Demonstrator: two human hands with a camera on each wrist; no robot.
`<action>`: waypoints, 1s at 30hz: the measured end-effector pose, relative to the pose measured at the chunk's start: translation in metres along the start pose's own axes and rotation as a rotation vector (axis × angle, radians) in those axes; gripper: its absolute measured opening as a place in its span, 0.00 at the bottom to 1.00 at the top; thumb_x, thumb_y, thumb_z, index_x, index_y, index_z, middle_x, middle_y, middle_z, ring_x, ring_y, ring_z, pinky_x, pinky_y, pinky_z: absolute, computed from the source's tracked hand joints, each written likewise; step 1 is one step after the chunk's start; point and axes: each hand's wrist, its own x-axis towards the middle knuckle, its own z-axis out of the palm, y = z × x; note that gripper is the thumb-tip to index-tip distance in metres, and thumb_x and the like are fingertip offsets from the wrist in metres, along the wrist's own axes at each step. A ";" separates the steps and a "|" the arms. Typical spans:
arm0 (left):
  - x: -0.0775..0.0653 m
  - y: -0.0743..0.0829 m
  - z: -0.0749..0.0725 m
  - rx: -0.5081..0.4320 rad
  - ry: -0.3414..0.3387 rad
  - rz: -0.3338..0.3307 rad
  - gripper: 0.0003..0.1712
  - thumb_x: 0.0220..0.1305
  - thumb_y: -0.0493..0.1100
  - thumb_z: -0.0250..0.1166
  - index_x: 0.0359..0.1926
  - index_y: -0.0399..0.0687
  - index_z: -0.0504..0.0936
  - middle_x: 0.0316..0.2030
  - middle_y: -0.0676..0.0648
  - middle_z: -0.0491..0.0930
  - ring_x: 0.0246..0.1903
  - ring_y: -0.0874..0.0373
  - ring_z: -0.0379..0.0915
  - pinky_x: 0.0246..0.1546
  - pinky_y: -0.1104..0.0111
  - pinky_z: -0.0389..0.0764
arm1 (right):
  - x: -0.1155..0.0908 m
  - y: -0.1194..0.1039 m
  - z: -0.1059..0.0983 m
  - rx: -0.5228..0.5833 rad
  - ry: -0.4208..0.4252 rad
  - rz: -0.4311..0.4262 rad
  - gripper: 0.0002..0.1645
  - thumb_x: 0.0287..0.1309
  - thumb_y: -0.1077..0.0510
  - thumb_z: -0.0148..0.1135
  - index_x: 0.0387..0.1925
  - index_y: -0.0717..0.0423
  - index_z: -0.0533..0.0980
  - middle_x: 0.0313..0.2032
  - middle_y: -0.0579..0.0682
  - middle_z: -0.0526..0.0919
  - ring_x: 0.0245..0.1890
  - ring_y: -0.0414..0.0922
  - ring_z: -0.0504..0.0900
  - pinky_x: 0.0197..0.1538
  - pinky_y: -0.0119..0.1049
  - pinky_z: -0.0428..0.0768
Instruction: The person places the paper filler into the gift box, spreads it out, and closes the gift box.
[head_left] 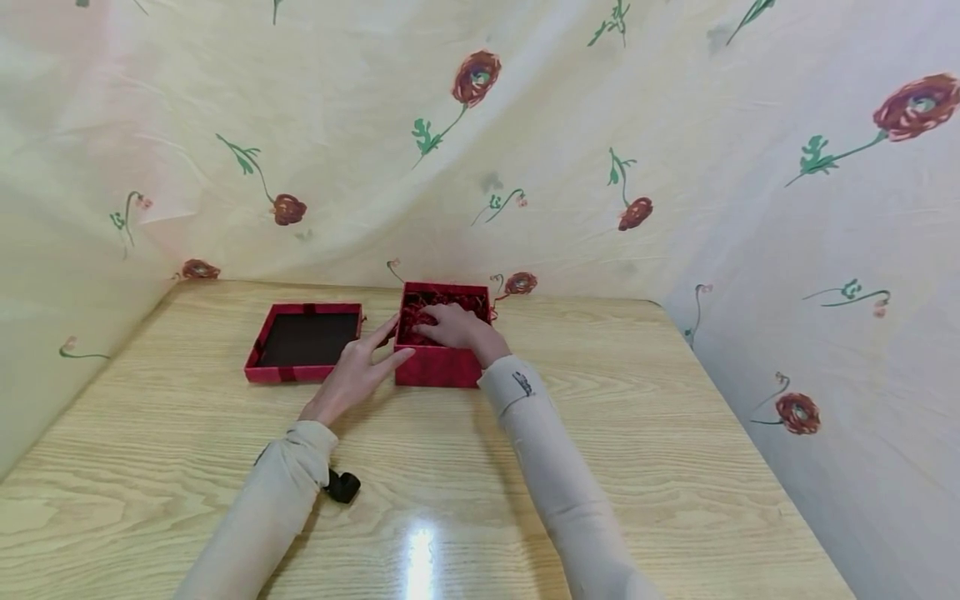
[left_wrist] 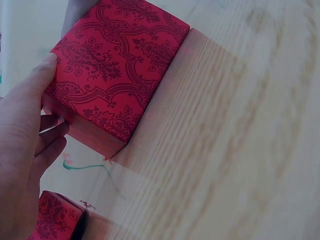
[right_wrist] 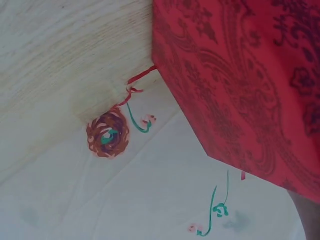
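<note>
One box [head_left: 435, 368] | left hand [head_left: 354, 373] spread, touching | right hand [head_left: 455, 327] inside, grip unclear | interior [head_left: 450, 297]: head view only

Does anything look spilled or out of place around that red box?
Yes, slightly: a red strand sticks out beyond the box, to its right in the head view. It looks stray because similar red shreds lie inside.

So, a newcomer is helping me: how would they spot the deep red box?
On the wooden table, look to the far edge, by the flowered backdrop. The deep red box stands right of the shallow red lid; unlike that black-lined neighbour, it holds red shreds.
</note>
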 end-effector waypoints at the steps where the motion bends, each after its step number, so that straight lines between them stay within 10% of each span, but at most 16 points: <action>1: 0.000 0.000 0.000 -0.003 -0.002 -0.003 0.42 0.76 0.55 0.63 0.82 0.52 0.57 0.19 0.48 0.72 0.10 0.63 0.48 0.61 0.43 0.73 | 0.000 0.000 0.000 0.003 -0.005 0.006 0.36 0.80 0.42 0.49 0.79 0.54 0.62 0.76 0.56 0.65 0.77 0.57 0.57 0.75 0.59 0.56; 11: 0.000 0.002 -0.001 -0.006 0.003 -0.009 0.42 0.75 0.55 0.63 0.82 0.52 0.57 0.28 0.42 0.75 0.36 0.40 0.81 0.65 0.40 0.68 | 0.003 0.000 0.000 -0.021 -0.051 0.004 0.38 0.79 0.40 0.46 0.81 0.53 0.58 0.78 0.58 0.59 0.79 0.60 0.49 0.76 0.63 0.48; 15: 0.000 0.001 -0.001 -0.004 0.009 0.003 0.42 0.76 0.54 0.63 0.82 0.51 0.58 0.26 0.44 0.74 0.25 0.50 0.78 0.63 0.41 0.71 | 0.002 -0.002 -0.003 -0.029 -0.042 -0.021 0.38 0.80 0.41 0.47 0.80 0.55 0.58 0.77 0.58 0.61 0.78 0.60 0.54 0.75 0.61 0.54; 19: 0.000 0.001 -0.001 -0.001 0.010 0.006 0.42 0.75 0.54 0.64 0.82 0.51 0.58 0.17 0.47 0.71 0.11 0.63 0.46 0.55 0.46 0.76 | -0.004 -0.007 -0.008 -0.040 0.015 -0.040 0.36 0.80 0.42 0.49 0.79 0.54 0.61 0.75 0.58 0.65 0.76 0.58 0.60 0.74 0.60 0.59; 30: 0.001 0.001 -0.001 0.012 0.031 0.008 0.41 0.74 0.54 0.65 0.81 0.52 0.60 0.31 0.38 0.78 0.20 0.56 0.63 0.57 0.46 0.75 | -0.040 -0.016 -0.030 0.035 0.271 -0.037 0.33 0.77 0.47 0.56 0.74 0.59 0.68 0.72 0.60 0.68 0.72 0.59 0.65 0.71 0.55 0.65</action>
